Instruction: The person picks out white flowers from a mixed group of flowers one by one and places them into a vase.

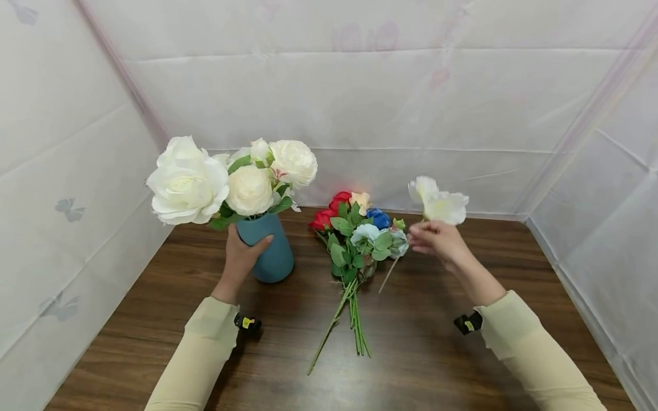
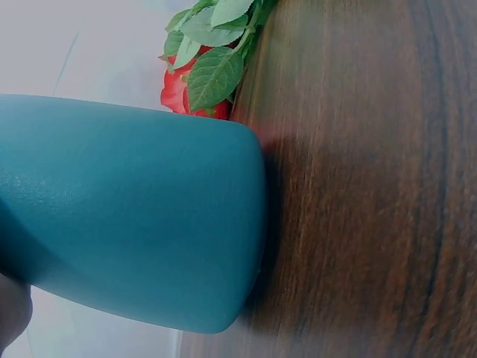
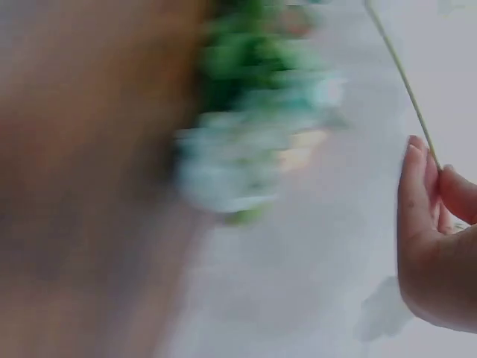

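A blue-green vase (image 1: 272, 257) stands on the table, full of white artificial flowers (image 1: 250, 190) with green leaves. My left hand (image 1: 241, 254) grips the vase near its top, thumb across the front. In the left wrist view the lower part of the vase (image 2: 141, 216) fills the left side, its base by the wood. To the right, my right hand (image 1: 437, 240) pinches a white flower (image 1: 446, 206) by its thin stem, the bloom above the fingers and the stem slanting down to the left. The right wrist view shows the stem (image 3: 406, 82) between thumb and fingertips.
Between the hands lies a bunch of artificial flowers, with red roses (image 1: 324, 219), a blue flower (image 1: 378, 218), pale blue blooms (image 1: 366, 234) and a peach one. Their green stems (image 1: 354, 319) point toward me. Pale fabric walls (image 1: 360, 103) enclose the wooden table (image 1: 421, 354) at back and sides.
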`<state>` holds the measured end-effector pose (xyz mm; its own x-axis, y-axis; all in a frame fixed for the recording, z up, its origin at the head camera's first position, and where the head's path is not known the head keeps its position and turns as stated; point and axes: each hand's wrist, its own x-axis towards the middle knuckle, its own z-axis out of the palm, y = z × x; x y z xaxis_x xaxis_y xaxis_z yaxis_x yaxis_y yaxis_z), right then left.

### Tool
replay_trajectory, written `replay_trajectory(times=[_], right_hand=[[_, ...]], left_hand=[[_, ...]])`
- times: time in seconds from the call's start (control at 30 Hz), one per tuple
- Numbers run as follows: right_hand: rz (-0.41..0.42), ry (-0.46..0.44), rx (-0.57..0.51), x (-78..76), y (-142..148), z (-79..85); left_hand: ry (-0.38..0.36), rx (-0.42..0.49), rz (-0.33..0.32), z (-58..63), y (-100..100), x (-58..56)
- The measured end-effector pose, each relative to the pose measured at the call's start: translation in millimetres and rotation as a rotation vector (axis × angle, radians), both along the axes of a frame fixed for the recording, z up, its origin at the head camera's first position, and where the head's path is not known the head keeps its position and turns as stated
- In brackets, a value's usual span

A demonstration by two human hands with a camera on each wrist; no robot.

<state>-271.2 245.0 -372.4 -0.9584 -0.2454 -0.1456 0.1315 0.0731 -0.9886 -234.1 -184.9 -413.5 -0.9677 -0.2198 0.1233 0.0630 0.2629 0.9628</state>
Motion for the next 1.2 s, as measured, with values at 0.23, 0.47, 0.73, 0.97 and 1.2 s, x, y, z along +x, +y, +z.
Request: replay_trajectory(times=[0.23, 0.47, 0.73, 0.97, 1.2], right_hand=[[-0.126, 0.495, -0.184, 24.4, -50, 52.9], [-0.202, 0.496, -0.360, 43.9, -111, 60.5], [-0.079, 0.490, -0.299, 45.7, -163, 55.6], [0.026, 0.370, -0.172, 31.7, -190, 53.2], [0.148, 0.385, -0.134, 20.4, -215, 45.1]], left_hand=[[0.002, -0.008, 0.002, 0.3, -2, -0.9], [0.011, -0.014, 0.011, 0.4, -2, -0.6], [0.009, -0.026, 0.009, 0.7, -3, -1.4], [0.020, -0.035, 0.020, 1.1, -3, -0.6], [0.027, -0.036, 0.029, 1.0, -5, 0.0]])
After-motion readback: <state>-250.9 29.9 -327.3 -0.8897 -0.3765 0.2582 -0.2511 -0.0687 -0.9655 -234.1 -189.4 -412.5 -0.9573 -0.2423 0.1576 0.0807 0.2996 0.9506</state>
